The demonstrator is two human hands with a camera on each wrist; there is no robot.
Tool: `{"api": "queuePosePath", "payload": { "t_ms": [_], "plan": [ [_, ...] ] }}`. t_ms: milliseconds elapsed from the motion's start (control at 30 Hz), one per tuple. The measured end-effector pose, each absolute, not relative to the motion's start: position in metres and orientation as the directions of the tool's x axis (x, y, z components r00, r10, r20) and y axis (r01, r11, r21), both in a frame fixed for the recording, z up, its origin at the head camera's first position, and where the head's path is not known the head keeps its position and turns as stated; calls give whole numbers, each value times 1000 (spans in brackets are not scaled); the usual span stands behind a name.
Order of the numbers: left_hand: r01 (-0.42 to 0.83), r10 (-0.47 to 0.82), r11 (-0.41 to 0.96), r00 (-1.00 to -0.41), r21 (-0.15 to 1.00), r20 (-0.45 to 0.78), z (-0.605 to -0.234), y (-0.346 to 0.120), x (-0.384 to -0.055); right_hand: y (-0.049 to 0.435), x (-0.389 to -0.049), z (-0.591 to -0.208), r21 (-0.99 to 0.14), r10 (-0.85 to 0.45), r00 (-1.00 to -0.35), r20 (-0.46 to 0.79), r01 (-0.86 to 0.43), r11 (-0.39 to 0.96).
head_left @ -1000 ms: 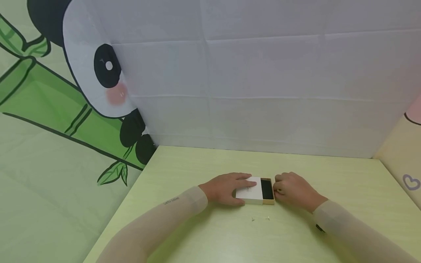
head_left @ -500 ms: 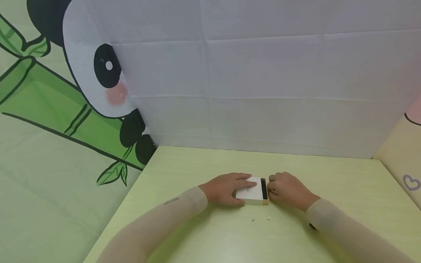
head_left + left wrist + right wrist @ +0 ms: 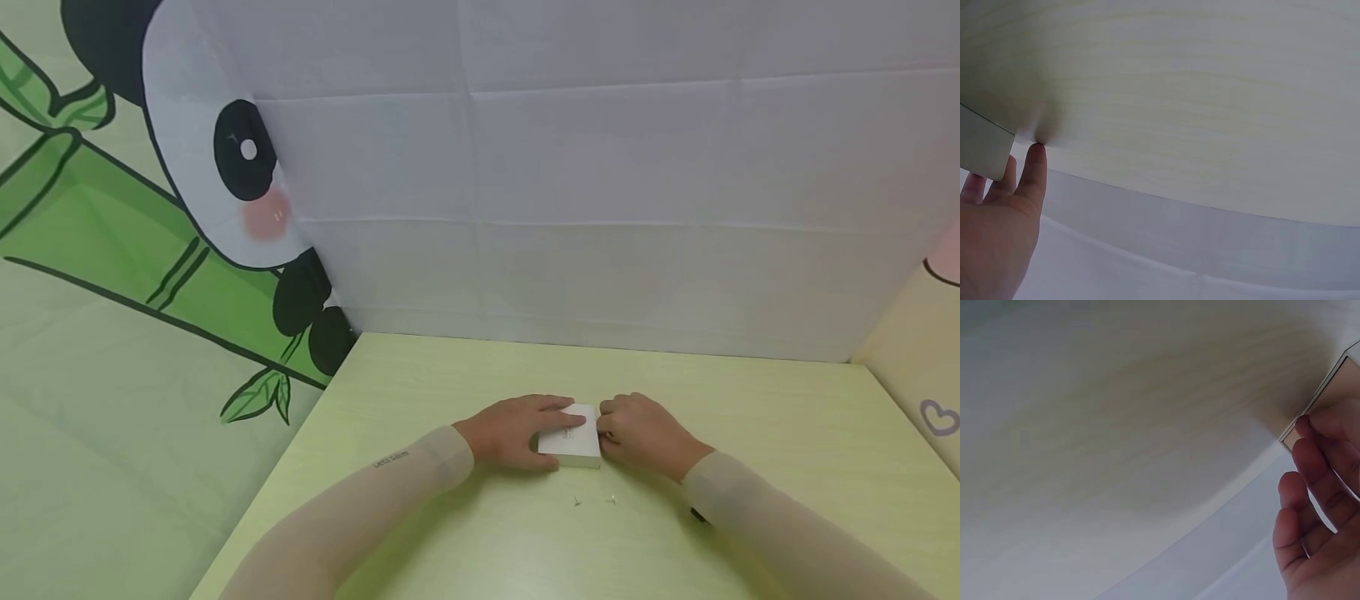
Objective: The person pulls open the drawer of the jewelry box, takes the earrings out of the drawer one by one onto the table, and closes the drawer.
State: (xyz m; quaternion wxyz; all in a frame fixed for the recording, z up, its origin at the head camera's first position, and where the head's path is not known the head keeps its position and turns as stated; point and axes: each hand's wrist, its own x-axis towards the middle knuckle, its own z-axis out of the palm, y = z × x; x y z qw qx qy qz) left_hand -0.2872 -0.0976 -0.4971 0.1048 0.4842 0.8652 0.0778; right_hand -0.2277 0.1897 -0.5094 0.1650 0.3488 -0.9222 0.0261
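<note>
A small white drawer box (image 3: 581,440) lies flat on the table, its cover reaching over the inner tray. My left hand (image 3: 513,430) grips the cover, thumb at the near edge, other fingers over the top and far side. In the left wrist view a fingertip (image 3: 1037,150) reaches down beside the cover's corner. At the box's right end is my right hand (image 3: 642,430), fingers curled, pressing against the tray. The right wrist view shows the tray's tan end face (image 3: 1338,384) inside the cover's rim, partly hidden by the fingers.
Two tiny pin-like pieces, one on the left (image 3: 577,501) and one on the right (image 3: 611,500), lie on the table in front of the box. A pale cloth (image 3: 600,208) hangs along the table's back edge, and a panda-printed cloth (image 3: 247,150) at the left.
My right hand has moved left, pushing the tray in; the dark opening and tan rim seen earlier are now covered from above. My left hand and the box cover have stayed in place.
</note>
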Motion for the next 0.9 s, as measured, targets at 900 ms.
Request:
{"api": "queuePosePath", "payload": {
  "t_ms": [900],
  "plan": [
    [832,865,501,-491,237,-105,-500,-99,-291,189,-230,-510,92,-634,-710,307,-641,762]
  ]
}}
